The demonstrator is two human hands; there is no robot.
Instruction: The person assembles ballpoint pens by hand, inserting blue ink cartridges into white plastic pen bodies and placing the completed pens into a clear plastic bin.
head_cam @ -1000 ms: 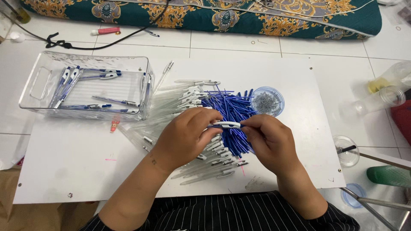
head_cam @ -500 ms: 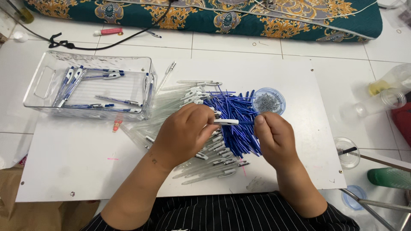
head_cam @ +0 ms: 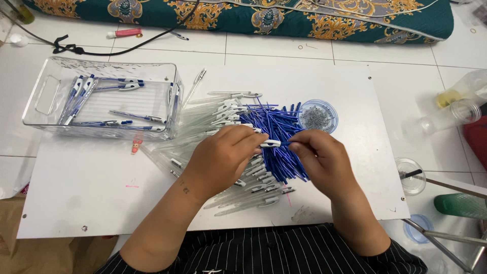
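My left hand [head_cam: 223, 157] grips a clear pen barrel whose white end [head_cam: 270, 143] sticks out to the right. My right hand [head_cam: 319, 160] pinches a thin blue refill at that end, the fingertips almost touching the barrel. Both hands hover over a heap of blue refills [head_cam: 276, 127] and a spread of clear pen barrels [head_cam: 223, 114] on a white board [head_cam: 101, 193]. A small round blue dish [head_cam: 318, 115] with tiny metal parts sits just beyond the right hand.
A clear plastic bin [head_cam: 45, 96] at the left holds several assembled blue-and-white pens. Clear plastic bottles [head_cam: 456, 109] stand at the right, with a small clear cup [head_cam: 412, 176], a green object [head_cam: 459, 205] and metal rods. A patterned cushion [head_cam: 264, 15] and black cable lie beyond.
My right hand came apart from the left, then moved back in with a blue refill at the barrel's end. The left hand stayed over the pile.
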